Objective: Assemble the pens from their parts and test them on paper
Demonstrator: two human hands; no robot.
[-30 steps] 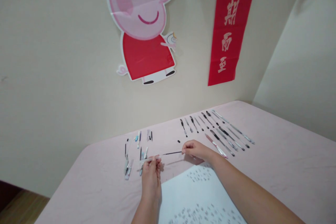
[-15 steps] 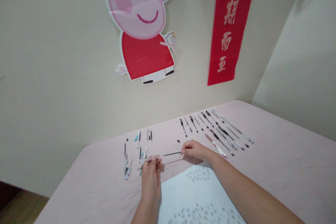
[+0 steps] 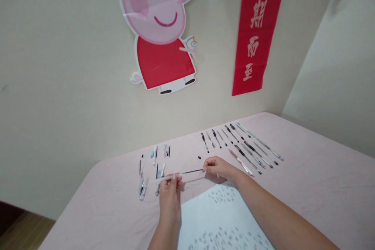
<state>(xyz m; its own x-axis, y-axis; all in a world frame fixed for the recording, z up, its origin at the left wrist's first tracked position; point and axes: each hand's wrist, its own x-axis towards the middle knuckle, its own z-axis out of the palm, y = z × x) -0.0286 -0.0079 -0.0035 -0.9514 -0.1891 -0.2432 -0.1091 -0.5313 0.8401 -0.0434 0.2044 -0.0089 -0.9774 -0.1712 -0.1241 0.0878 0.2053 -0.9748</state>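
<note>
My left hand [image 3: 170,199] pinches a clear pen barrel [image 3: 166,177] above the pink table [image 3: 307,187]. My right hand [image 3: 218,168] pinches the end of a thin black ink refill [image 3: 191,171], whose other end points at the barrel's mouth. The two hands hold the parts in one line, a short way above the tabletop. A small black cap [image 3: 199,158] lies just beyond the refill.
A row of several whole pens [image 3: 246,146] lies at the back right. Several loose pen parts [image 3: 150,170] lie at the left. A white sheet with handwriting [image 3: 222,222] lies in front of me. A cartoon pig cutout and a red banner hang on the wall.
The refill has slid a little further toward the barrel; both hands have stayed almost in place.
</note>
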